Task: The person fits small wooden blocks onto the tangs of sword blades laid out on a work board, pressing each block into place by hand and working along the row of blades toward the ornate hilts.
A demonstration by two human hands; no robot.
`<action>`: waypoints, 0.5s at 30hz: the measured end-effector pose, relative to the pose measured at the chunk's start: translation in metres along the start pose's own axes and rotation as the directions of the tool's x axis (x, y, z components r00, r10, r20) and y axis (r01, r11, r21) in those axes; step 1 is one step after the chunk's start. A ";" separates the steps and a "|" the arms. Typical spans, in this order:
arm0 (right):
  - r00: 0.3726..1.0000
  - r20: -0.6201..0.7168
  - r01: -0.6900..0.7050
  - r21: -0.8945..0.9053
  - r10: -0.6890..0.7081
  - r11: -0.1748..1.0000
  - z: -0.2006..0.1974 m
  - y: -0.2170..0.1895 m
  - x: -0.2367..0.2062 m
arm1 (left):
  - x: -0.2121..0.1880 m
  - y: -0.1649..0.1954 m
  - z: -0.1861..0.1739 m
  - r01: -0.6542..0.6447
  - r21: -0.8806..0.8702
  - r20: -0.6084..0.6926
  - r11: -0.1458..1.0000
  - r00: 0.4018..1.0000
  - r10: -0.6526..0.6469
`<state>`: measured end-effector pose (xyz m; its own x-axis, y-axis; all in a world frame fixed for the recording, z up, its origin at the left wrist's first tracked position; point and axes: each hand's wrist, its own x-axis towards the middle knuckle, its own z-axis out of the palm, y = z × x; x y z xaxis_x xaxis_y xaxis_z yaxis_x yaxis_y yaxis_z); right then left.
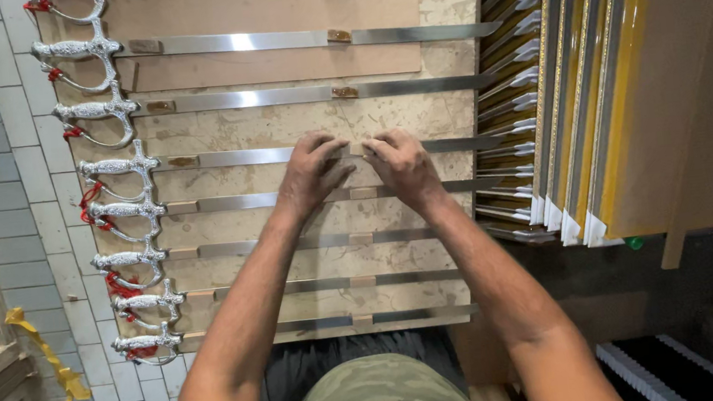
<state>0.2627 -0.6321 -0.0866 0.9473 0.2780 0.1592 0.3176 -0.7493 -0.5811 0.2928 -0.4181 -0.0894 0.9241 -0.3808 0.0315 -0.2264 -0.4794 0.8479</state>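
swords [291, 243] side by side across board [447, 52], hilts [120, 167] left | both hands [310, 174] on middle blade [447, 144] | stacked frames [590, 91] right of board | tiled floor [14, 172] left

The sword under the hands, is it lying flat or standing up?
Lying flat. The sword rests lengthwise on the board, hilt at the left, both hands pressing its blade.

Nine swords [282, 154] counted on one board [448, 61]; eight silver hilts [114, 167] seen; two hands [312, 172] counted; four yellow-edged panels [624, 87] counted
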 end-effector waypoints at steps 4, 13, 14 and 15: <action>1.000 -0.001 0.012 -0.015 -0.012 1.000 0.002 -0.004 0.003 | 0.001 0.001 0.004 -0.022 0.108 -0.051 0.994 0.998 0.028; 1.000 0.018 -0.006 -0.034 0.006 0.999 0.005 -0.008 0.005 | 0.000 0.003 0.006 -0.001 0.101 -0.066 0.995 0.998 0.008; 1.000 0.020 -0.003 -0.037 0.003 0.999 0.005 -0.009 0.005 | 0.001 0.002 0.007 -0.011 0.119 -0.077 0.993 0.997 0.020; 1.000 0.016 -0.009 -0.026 0.009 1.000 0.006 -0.009 0.005 | 0.001 0.002 0.008 -0.019 0.136 -0.087 0.990 0.996 0.031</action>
<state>0.2644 -0.6205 -0.0852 0.9495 0.2804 0.1411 0.3100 -0.7671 -0.5616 0.2906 -0.4261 -0.0919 0.9398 -0.3254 0.1042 -0.2841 -0.5752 0.7671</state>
